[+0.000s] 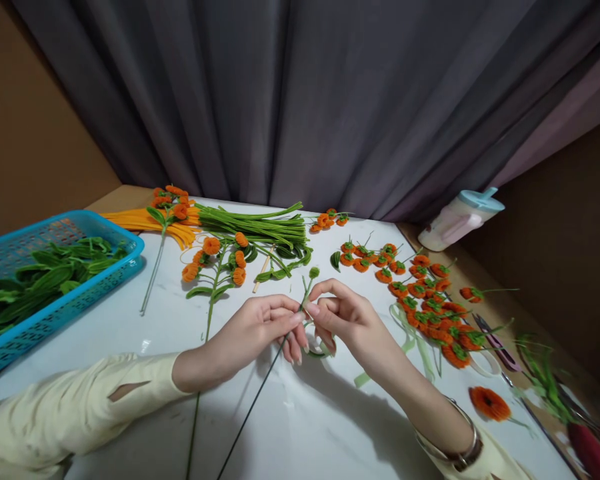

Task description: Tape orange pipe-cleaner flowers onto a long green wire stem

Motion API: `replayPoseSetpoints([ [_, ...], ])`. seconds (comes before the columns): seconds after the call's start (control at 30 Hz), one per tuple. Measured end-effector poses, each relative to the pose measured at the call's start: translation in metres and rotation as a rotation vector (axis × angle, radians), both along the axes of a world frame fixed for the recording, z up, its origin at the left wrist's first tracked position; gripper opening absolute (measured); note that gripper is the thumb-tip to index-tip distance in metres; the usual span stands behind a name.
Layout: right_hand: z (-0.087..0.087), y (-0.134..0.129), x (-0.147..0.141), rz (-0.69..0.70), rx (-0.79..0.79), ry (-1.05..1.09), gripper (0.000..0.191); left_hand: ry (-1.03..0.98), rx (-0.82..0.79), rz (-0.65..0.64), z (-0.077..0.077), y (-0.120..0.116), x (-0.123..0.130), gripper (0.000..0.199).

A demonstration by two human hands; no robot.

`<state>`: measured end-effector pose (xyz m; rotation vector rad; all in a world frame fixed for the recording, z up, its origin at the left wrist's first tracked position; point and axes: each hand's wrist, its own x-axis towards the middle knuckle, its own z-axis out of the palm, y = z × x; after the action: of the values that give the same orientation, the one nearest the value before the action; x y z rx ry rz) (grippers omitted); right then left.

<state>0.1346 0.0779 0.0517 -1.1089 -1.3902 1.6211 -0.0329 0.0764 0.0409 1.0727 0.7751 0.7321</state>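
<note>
My left hand (253,327) pinches a thin dark green wire stem (257,395) between thumb and fingers, near its upper end. The stem slants down toward the table's near edge. A small round green bud (314,273) stands at its tip, just above my fingers. My right hand (353,320) is closed at the same spot, its thumb and forefinger pinching pale green tape against the stem. Partly hidden under the right hand is the roll of tape (320,351). Left of my hands lies a finished-looking branch with orange pompom-like flowers (211,247) and green leaves.
A blue basket (136,248) of green leaves stands at left. Behind lie green pipe cleaners (265,225) and orange ones (145,219). Many orange flower heads (430,303) spread at right, near scissors (497,343), loose tape strips (423,353) and a lidded cup (457,220).
</note>
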Motion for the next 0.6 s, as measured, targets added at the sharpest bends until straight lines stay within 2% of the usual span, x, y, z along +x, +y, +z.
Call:
replayPoseSetpoints([
  [0.4, 0.001, 0.005, 0.004, 0.106, 0.018, -0.115, 0.03, 0.01, 0.064, 0.016, 0.0, -0.002, 0.001, 0.023],
  [0.5, 0.0, 0.011, 0.009, 0.061, 0.167, -0.22, 0.028, 0.006, 0.063, 0.017, 0.001, -0.002, 0.001, 0.023],
  [0.6, 0.005, 0.017, 0.017, -0.101, 0.386, -0.312, 0.024, -0.003, 0.056, 0.019, 0.0, -0.003, 0.002, 0.024],
])
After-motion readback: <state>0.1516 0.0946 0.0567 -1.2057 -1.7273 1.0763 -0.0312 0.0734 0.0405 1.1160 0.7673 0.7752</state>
